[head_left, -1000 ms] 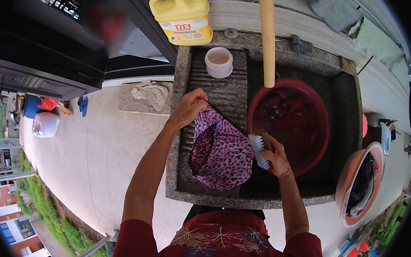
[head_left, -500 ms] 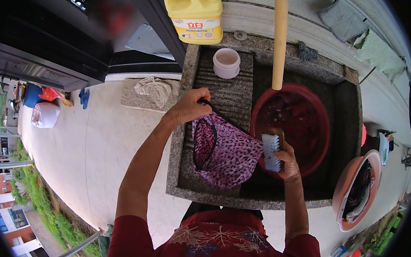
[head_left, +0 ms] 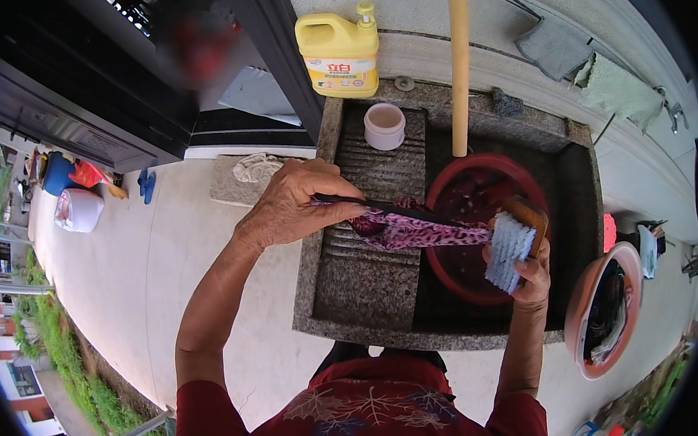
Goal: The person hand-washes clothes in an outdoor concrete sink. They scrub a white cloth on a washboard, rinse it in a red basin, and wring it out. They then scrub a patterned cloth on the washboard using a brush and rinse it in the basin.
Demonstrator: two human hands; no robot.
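My left hand [head_left: 296, 201] pinches the black-trimmed edge of a pink and black leopard-print garment [head_left: 422, 231]. The cloth, probably underwear, stretches across to the brush in front of my right hand. My right hand [head_left: 533, 280] grips a wooden scrubbing brush [head_left: 512, 248], its pale blue bristles turned towards the garment. Whether those fingers also hold the cloth's far end is hidden behind the brush. Beneath is a stone sink [head_left: 362, 301] with a ribbed washboard on its left. A red basin [head_left: 458, 283] stands in the sink, with water and dark red cloth inside.
A yellow pump jug [head_left: 341, 59] and a small pale pink tub [head_left: 384, 126] stand at the far left of the sink. A tan tube [head_left: 460, 75] hangs over the basin. Outside on the right, a pink basin [head_left: 582, 300] holds clothes. A rag [head_left: 256, 168] lies on a slab.
My left hand has moved nearer, and the garment has gone from hanging spread over the washboard to stretched sideways. The brush has moved right and up, with its bristles more towards view.
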